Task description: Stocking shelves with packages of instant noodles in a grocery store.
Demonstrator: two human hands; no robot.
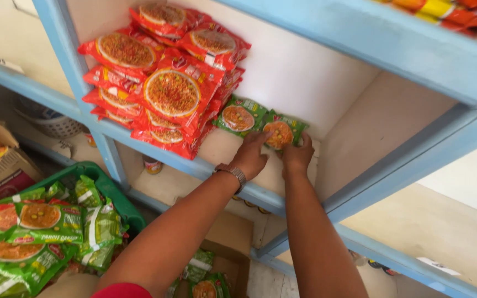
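A green basket (118, 201) of green noodle packets (40, 232) is sitting nearest, low on the left. Farther up, the left hand (248, 157) and right hand (297, 158) are both pressing fingers on a green packet (282, 131) standing on the blue shelf (216, 148); whether either grip is actually closing around it seems unclear. Red packets (167, 88) are stacked beyond.

A single head-worn camera looks forward and slightly down from close range, tilted to one side, into a blue-framed shelf compartment (360, 33), with both forearms reaching away from the lens and a green crate (111, 190) low at the left.
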